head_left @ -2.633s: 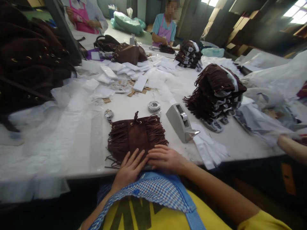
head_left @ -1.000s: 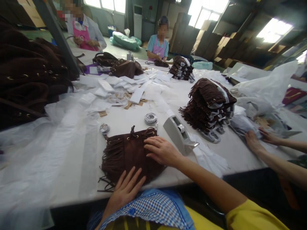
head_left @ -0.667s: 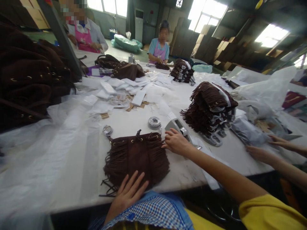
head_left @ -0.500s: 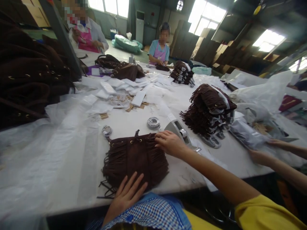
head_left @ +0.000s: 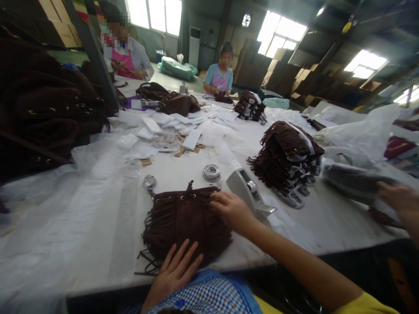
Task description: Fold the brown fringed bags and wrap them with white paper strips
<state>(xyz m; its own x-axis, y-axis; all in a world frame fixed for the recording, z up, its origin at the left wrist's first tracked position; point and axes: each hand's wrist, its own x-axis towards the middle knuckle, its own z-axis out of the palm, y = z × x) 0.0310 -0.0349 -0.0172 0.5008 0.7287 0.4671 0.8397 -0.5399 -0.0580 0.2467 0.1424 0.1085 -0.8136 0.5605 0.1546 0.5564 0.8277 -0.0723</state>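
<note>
A dark brown fringed suede bag (head_left: 183, 220) lies flat on the white table (head_left: 183, 168) just in front of me. My left hand (head_left: 176, 272) rests flat, fingers spread, on the bag's near edge. My right hand (head_left: 231, 209) lies on the bag's upper right part, fingers stretched over the fringe, next to a grey tape dispenser (head_left: 248, 192). A metal clasp (head_left: 149, 182) on the bag's strap lies at its top left.
A roll of tape (head_left: 211, 172) lies behind the bag. A stack of fringed bags (head_left: 288, 159) stands at the right. White plastic sheets (head_left: 65, 209) cover the left. A neighbour's hand (head_left: 397, 198) holds a wrapped bag at far right. Two people work at the far end.
My right hand slid from the bag's near edge up to its top right, touched near the tape dispenser, then came back onto the bag. The neighbour's hands lifted a wrapped bag.
</note>
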